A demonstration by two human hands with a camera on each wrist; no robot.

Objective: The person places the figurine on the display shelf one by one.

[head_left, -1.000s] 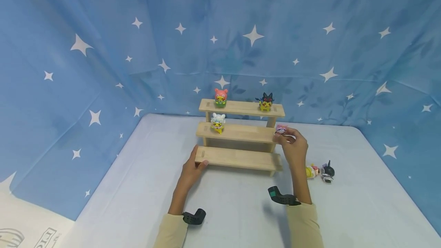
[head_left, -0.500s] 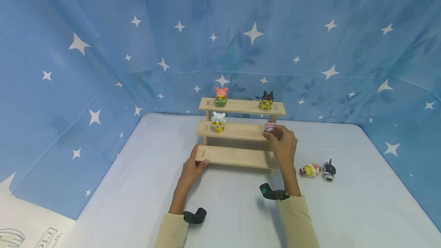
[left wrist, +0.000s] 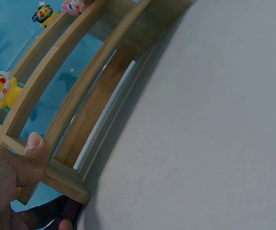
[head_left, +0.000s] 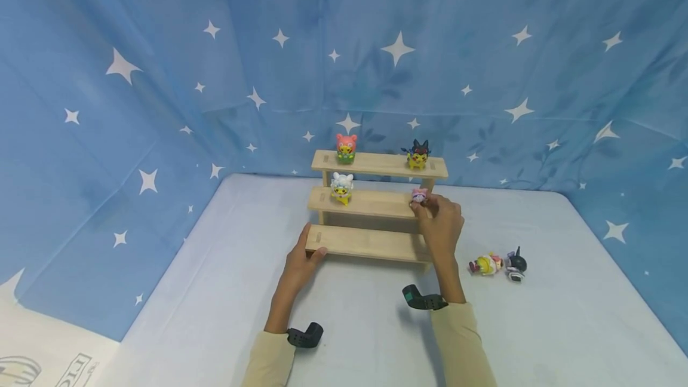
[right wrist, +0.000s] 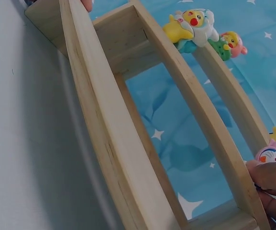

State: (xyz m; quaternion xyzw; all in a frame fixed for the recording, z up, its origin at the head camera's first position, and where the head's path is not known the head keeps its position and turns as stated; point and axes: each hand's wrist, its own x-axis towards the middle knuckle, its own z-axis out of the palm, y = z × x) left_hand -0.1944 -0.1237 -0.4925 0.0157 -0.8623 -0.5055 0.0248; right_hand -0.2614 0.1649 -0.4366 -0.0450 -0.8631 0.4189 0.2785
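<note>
A three-step wooden display shelf [head_left: 371, 242] stands on the white-covered table. My left hand [head_left: 298, 263] grips the left end of its lowest step; the left wrist view has the thumb on the wood and other fingers lower down, partly hidden. At the right end of the middle step, my right hand [head_left: 443, 227] pinches a small pink figurine [head_left: 418, 195]. Its lower part is hidden by the fingers. On that step's left side stands a white-hooded yellow figurine [head_left: 341, 189]. The top step bears a pink-and-green figurine [head_left: 346, 149] and a dark-eared yellow figurine [head_left: 417, 155].
Right of the shelf, a yellow-dressed figurine [head_left: 486, 264] and a black-and-white figurine [head_left: 516, 264] lie on the table. A blue star-patterned cloth [head_left: 258, 64] hangs behind the table and along its sides.
My right hand has moved left with the pink figurine, from beside the middle step's right end to over that step. My left hand keeps its grip on the shelf.
</note>
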